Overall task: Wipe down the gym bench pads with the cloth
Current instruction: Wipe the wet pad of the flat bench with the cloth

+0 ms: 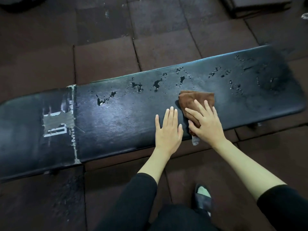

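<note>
Rubber floor tiles [103, 60] all round, shoe [202, 197] below. Wet blotches [156, 84] dot the worn black bench pad [116, 117]; left hand [168, 130] flat beside, right hand [206, 124] spread flat on brown cloth [195, 99].

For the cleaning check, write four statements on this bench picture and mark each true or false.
1. The right hand presses a brown cloth onto the bench pad. True.
2. The left hand holds the cloth too. False: it lies flat on the bare pad beside the cloth.
3. Wet spots dot the pad's far side. True.
4. The worn lettering is at the pad's right end. False: it is at the left end.
</note>
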Tool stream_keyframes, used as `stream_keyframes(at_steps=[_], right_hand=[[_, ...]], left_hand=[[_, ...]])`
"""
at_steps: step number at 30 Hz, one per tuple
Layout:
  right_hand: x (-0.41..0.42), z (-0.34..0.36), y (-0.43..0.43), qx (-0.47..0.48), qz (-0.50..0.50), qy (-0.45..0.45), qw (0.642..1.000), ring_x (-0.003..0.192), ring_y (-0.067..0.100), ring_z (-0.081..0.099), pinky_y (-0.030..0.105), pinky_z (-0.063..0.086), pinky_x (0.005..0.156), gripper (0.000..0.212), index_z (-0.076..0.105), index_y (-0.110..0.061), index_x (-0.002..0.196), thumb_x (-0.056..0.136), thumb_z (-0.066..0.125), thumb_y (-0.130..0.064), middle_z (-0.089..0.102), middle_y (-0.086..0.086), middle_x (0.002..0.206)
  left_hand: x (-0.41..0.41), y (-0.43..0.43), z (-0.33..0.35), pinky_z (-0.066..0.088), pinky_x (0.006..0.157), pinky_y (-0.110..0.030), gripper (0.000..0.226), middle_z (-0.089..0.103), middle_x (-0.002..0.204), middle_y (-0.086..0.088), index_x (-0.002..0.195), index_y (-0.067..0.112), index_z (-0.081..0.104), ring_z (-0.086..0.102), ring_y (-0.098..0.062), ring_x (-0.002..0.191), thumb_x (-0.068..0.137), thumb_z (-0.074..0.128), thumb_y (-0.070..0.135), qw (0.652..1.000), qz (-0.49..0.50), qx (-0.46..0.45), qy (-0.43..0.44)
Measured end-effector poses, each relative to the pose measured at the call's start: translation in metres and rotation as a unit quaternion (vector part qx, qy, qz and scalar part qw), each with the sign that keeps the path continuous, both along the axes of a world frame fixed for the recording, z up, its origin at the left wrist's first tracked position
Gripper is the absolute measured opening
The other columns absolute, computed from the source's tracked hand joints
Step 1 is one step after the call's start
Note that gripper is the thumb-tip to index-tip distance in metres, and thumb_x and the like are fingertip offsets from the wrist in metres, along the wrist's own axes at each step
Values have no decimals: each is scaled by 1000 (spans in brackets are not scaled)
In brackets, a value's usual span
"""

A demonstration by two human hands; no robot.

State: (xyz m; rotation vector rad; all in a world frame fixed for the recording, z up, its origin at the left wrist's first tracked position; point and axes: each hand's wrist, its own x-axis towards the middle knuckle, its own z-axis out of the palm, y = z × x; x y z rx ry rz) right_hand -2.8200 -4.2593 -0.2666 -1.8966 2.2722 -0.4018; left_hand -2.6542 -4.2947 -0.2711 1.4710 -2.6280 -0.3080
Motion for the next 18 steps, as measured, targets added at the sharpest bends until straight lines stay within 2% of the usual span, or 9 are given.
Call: stream_keyframes(at_steps=[3,9,13,18], right_hand=[[-39,1,7,2,-12,-1,1000,138,39,30,55,26,109,48,55,-32,129,84,45,-42,40,5,149],[-104,4,13,2,-101,-38,994,142,34,22,53,19,113,48,53,-36,130,83,45,-44,35,0,152],[-96,-1,9,-21,-186,-51,981,143,33,20,52,15,114,43,54,-35,129,86,56,-33,34,0,152],[-54,1,-6,-31,-273,-67,959,142,37,21,56,16,112,44,55,-30,130,86,52,-32,34,6,152]], left_hand=[[-30,5,-2,18,113,-52,57,28,153,-5,147,10,29,24,-18,142,95,22,35,1000,3,-4,2],[-52,10,-10,15,112,-53,57,30,153,-4,146,10,31,27,-17,141,95,27,36,999,20,-25,5],[-53,10,-9,14,112,-52,57,31,152,-4,145,10,33,29,-17,140,94,29,36,999,19,-37,8],[-54,9,-8,19,111,-53,57,32,152,-4,145,11,34,30,-16,139,93,28,35,999,28,-34,5]])
